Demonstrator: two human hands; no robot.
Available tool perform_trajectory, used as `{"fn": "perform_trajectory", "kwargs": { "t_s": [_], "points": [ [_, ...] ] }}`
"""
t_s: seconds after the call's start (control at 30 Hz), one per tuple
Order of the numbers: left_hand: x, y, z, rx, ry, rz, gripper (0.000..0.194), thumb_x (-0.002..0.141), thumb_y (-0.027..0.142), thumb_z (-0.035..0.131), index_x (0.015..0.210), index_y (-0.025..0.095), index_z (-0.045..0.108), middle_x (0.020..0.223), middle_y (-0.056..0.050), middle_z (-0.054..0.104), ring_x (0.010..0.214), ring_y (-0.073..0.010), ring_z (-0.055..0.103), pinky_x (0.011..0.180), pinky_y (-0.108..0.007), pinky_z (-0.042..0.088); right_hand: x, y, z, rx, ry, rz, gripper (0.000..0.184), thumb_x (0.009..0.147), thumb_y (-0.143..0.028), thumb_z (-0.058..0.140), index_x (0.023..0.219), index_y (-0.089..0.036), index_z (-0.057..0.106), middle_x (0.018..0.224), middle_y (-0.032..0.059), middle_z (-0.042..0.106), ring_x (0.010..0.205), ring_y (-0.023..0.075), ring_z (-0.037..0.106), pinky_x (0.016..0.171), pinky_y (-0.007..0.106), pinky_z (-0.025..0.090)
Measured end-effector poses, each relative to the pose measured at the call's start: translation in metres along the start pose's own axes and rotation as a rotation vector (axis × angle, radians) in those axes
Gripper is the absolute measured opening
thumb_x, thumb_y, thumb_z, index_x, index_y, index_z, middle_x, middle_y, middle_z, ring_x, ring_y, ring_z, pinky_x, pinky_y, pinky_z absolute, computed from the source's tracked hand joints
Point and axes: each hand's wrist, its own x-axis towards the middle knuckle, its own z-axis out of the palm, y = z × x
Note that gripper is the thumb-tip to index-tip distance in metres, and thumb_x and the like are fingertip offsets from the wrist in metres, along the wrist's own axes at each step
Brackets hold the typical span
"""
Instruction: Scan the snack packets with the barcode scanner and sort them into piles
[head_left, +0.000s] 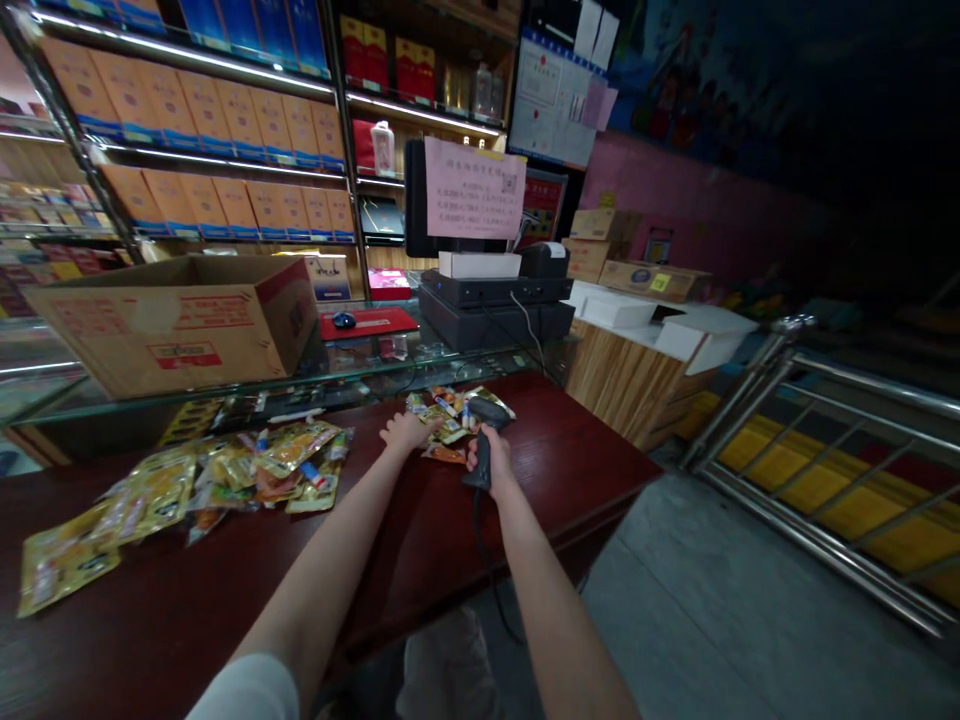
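Observation:
My right hand [496, 462] is wrapped around the handle of a dark barcode scanner [489, 412], whose cable hangs down past the table edge. The scanner's head is over the right part of a small pile of snack packets [448, 428]. At the left side of that pile, my left hand [405, 432] reaches out with its fingers apart and its thumb toward the packets; whether it touches one I cannot tell. Farther left, a larger heap of shiny yellow packets [255, 465] spreads over the dark red table [405, 545].
An open cardboard box [180, 330] stands on the glass counter behind. A monitor with a pink paper sign [476, 190] and a black cash drawer [487, 315] are at the back. A mouse [343, 320] lies on a red pad. Metal railing [825, 480] runs at right.

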Motion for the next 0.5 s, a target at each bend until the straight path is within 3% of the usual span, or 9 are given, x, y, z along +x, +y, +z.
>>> {"fn": "perform_trajectory", "kwargs": {
  "t_s": [0.13,0.3,0.5],
  "points": [
    [0.009,-0.006,0.007,0.016,0.031,-0.023,0.036,0.064,0.048,0.075,0.069,0.02,0.053,0.128,-0.023,0.056,0.141,-0.0474,0.028,0.108,-0.064,0.022,0.0,-0.001,0.001,0.002,-0.009,0.011,0.033,0.071,-0.046,0.068,0.081,-0.021,0.05,0.045,-0.0093,0.047,0.031,0.0079,0.04,0.031,0.022,0.033],
    [0.015,-0.02,0.004,-0.077,-0.016,-0.019,0.025,0.058,0.021,0.077,0.056,0.019,0.052,0.115,-0.019,0.062,0.139,-0.0474,0.031,0.107,-0.062,0.024,-0.003,-0.003,0.003,-0.018,0.001,0.015,0.032,0.071,-0.045,0.068,0.082,-0.021,0.05,0.046,-0.0085,0.048,0.032,0.008,0.041,0.031,0.022,0.034],
    [0.018,-0.022,0.004,0.032,-0.027,0.002,0.029,0.056,0.035,0.082,0.06,0.02,0.057,0.115,-0.017,0.064,0.135,-0.0471,0.037,0.106,-0.061,0.026,-0.007,-0.004,0.004,-0.014,0.018,0.004,0.033,0.07,-0.045,0.068,0.083,-0.02,0.051,0.045,-0.0082,0.049,0.031,0.0084,0.04,0.031,0.022,0.033]
  ]
}}
